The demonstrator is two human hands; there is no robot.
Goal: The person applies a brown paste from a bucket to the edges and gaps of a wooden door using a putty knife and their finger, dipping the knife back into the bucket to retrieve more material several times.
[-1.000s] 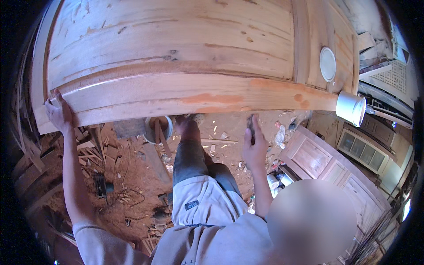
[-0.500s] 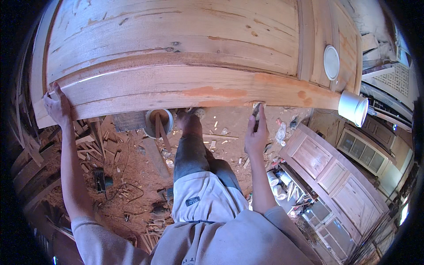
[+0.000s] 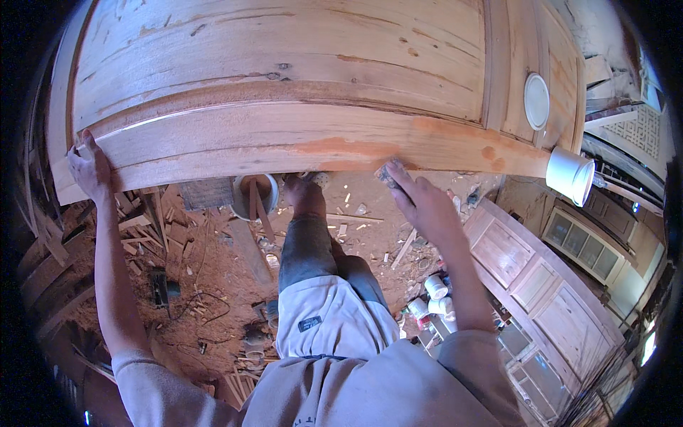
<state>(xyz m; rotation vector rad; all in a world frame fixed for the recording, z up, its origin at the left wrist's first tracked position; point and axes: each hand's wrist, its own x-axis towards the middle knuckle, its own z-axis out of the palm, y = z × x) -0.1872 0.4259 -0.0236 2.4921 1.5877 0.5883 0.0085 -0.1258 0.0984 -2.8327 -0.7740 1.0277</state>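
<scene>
evidently, the right hand [image 3: 429,206] is closed around a small flat tool [image 3: 386,174] at the near edge of the wooden panel [image 3: 277,50], just beside orange patches [image 3: 334,146]; the left hand [image 3: 91,171], half curled, touches the panel's left end, its grip unclear. this looks like smoothing; the next stroke likely calls for steady, even pressure. a white tub [image 3: 568,176] is near the right end.
</scene>
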